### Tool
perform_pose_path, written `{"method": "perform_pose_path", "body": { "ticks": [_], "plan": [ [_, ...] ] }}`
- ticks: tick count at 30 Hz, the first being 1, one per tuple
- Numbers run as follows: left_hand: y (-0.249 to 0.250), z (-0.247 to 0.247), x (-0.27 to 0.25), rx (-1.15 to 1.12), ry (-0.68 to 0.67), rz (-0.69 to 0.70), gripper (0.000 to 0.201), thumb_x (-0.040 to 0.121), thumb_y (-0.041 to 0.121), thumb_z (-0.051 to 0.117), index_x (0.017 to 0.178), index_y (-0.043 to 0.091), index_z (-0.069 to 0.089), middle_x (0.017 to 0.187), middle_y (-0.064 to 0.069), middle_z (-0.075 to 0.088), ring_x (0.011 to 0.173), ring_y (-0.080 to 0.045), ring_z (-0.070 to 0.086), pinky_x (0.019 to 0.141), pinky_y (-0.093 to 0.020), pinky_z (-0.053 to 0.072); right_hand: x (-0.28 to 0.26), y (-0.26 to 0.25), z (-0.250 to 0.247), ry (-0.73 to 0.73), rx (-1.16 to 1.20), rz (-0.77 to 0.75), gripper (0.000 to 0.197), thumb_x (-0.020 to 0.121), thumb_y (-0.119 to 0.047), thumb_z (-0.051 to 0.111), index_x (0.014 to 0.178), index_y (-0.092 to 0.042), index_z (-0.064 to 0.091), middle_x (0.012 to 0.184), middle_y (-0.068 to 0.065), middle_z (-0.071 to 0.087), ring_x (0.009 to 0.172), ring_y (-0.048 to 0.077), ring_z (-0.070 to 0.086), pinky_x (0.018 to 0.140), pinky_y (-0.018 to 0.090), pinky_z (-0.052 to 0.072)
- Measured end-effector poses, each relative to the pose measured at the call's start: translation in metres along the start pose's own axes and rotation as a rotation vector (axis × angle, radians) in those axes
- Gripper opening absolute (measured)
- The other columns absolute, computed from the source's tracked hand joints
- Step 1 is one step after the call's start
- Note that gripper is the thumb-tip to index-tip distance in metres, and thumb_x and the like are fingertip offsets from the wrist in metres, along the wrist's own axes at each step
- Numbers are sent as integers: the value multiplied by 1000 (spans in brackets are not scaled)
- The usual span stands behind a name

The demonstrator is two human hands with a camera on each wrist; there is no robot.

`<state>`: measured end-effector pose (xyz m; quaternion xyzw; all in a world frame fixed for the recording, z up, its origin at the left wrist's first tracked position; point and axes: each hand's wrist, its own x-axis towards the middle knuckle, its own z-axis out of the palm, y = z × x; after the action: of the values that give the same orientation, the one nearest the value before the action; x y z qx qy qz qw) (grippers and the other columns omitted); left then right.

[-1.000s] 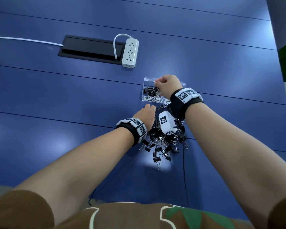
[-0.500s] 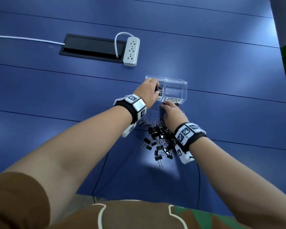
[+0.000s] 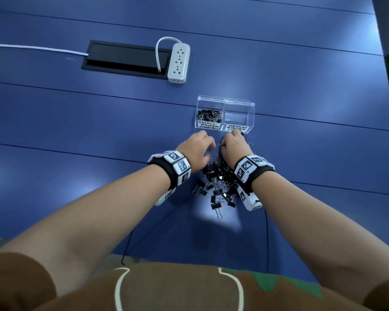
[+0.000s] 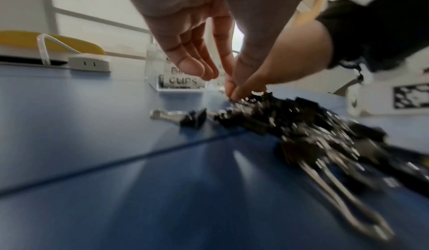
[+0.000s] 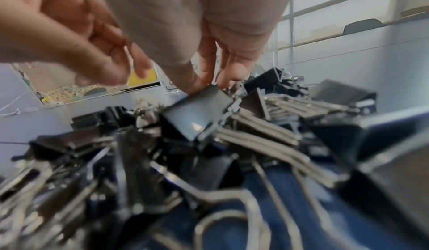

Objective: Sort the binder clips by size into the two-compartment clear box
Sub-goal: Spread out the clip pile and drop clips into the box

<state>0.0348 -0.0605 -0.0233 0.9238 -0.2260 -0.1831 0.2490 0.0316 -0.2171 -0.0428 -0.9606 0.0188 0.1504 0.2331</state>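
Observation:
A pile of black binder clips (image 3: 218, 182) lies on the blue table (image 3: 76, 131), just in front of the clear box (image 3: 225, 102). The box's left compartment, labelled small, holds several small clips (image 3: 209, 115); the right one, labelled medium, looks empty. My left hand (image 3: 210, 146) is at the pile's far left edge, and in the left wrist view its thumb and forefinger (image 4: 232, 93) pinch a small clip there. My right hand (image 3: 233, 141) is at the pile's far end; in the right wrist view its thumb and fingers (image 5: 209, 85) grip a larger black clip (image 5: 199, 114).
A white power strip (image 3: 178, 62) lies beside a black cable hatch (image 3: 126, 58) at the back, with a white cable (image 3: 32, 48) running left. Thin black wires (image 3: 266, 232) hang from the wrist cameras toward the table's near edge.
My left hand has come back from the box's small compartment to the pile. My right hand, over the box a second ago, now stays at the pile's far end.

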Motion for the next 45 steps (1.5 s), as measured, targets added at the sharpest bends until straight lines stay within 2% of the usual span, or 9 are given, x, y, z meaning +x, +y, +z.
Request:
{"method": "perform_pose_path", "body": {
  "ticks": [7, 11, 16, 21, 25, 30, 34, 37, 45],
  "plan": [
    [0, 23, -23, 27, -159, -23, 35, 87, 27, 61, 122, 22, 56, 113, -7, 47, 105, -23, 49, 88, -40, 50, -12, 1, -17, 70, 217, 54, 21, 91, -10, 46, 103, -12, 63, 106, 4, 58, 93, 19, 55, 88, 30, 44],
    [-2, 20, -11, -11, -95, -85, 29, 90, 22, 58, 118, 17, 56, 113, -8, 46, 103, -25, 51, 91, -43, 49, -31, 8, -18, 74, 592, 252, 19, 86, -19, 47, 75, -21, 63, 74, -4, 61, 62, 13, 52, 65, 32, 47],
    [-5, 14, -6, -53, 26, -129, 25, 91, 8, 49, 112, 14, 59, 110, -8, 48, 96, -26, 54, 82, -44, 53, -52, 4, -14, -82, 341, 149, 20, 88, -17, 51, 85, -13, 71, 82, 1, 68, 57, 11, 53, 56, 22, 44],
    [-4, 19, -16, 28, -41, -86, 27, 90, 11, 50, 114, 18, 60, 111, -5, 48, 105, -24, 50, 80, -44, 53, -50, 13, -20, -70, 186, 153, 30, 91, -8, 41, 100, -10, 70, 103, 9, 69, 78, 23, 61, 76, 29, 51],
    [-5, 19, -20, 43, -43, -146, 25, 90, 19, 52, 115, 15, 58, 116, -6, 47, 112, -23, 47, 85, -43, 51, -48, 13, -23, -15, 221, 173, 25, 90, -10, 42, 96, -9, 67, 79, -2, 60, 60, 11, 50, 68, 29, 48],
    [5, 25, -22, 60, -75, -88, 23, 90, 22, 57, 112, 17, 58, 113, -8, 49, 112, -25, 47, 89, -43, 49, -44, -3, -13, -99, 113, 61, 21, 88, -14, 49, 90, -13, 70, 92, 4, 68, 84, 24, 62, 78, 30, 51],
    [9, 31, -21, 78, -104, -95, 29, 90, 15, 53, 118, 16, 57, 116, -10, 49, 116, -27, 44, 91, -43, 48, -39, 8, -14, -7, 269, 196, 22, 91, -13, 44, 91, -16, 65, 78, -3, 61, 63, 14, 55, 67, 26, 44],
    [8, 32, -20, 104, -101, -95, 24, 89, 15, 54, 113, 14, 56, 114, -10, 49, 113, -27, 45, 89, -44, 50, -35, 16, -21, 28, 285, 242, 21, 90, -13, 43, 94, -16, 63, 74, -6, 55, 64, 15, 52, 66, 25, 41],
    [8, 26, -17, -23, 67, -106, 14, 88, 18, 53, 101, 13, 55, 106, -7, 43, 86, -24, 52, 74, -42, 54, -29, 5, -13, -83, 16, 160, 27, 85, -31, 61, 106, -14, 59, 108, 8, 65, 100, 26, 59, 85, 37, 52]
  ]
}}
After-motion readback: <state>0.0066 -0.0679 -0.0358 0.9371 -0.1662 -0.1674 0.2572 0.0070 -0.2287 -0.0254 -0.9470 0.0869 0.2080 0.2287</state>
